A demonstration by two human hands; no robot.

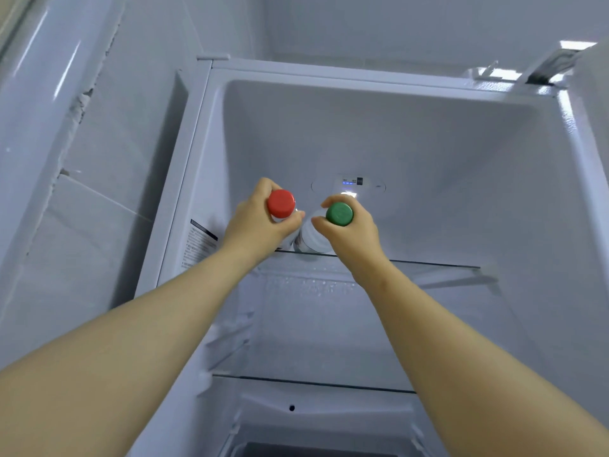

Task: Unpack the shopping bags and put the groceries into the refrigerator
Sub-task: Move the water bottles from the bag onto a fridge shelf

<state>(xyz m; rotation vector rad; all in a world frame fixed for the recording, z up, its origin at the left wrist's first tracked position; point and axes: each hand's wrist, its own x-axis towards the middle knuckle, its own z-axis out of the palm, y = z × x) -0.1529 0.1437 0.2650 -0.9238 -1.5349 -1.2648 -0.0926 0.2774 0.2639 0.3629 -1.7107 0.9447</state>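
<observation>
The refrigerator (428,143) stands open, its white inner walls bare on the right and at the back. The top glass shelf (428,263) runs across the compartment, and its front edge shows as a thin dark line. To the right of the hands that shelf lies free all the way to the side wall, while to the left there is only a narrow gap before the wall with the printed sticker (201,242). A lit control panel (349,183) sits on the back wall just above and behind the hands. A tiled wall (82,225) closes in near the cabinet's left side.

The left hand (260,222) grasps the red-capped bottle (281,203) at the neck, fingers and thumb curled round just under the cap. The right hand (349,232) grips the green-capped bottle (339,214) the same way, thumb and forefinger wrapped below the cap. The two bottles stand upright just beside each other, with clear plastic showing between the hands. Their lower ends reach the front edge of the top shelf; whether they rest on the glass cannot be told.

Below, a second glass shelf (313,382) holds nothing that shows, and the rim of a drawer (296,451) appears at the bottom, its inside dark and unreadable
</observation>
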